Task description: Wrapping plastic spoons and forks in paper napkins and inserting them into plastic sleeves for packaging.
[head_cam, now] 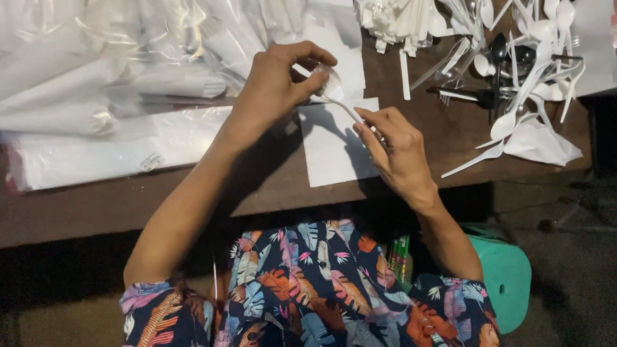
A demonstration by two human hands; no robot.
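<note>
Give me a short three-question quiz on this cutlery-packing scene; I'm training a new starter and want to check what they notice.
1. True or false: both hands are on the same white plastic spoon.
2. Which hand grips the spoon's bowl end? A) left hand B) right hand C) neither
3. Fill in: the pile of loose plastic cutlery lies on the table to the person's ____ side.

Key
1. True: the left hand pinches the bowl end, the right hand holds the handle.
2. A.
3. Right; the clear plastic bags lie to the left, and a white paper sheet lies under the hands.
</note>
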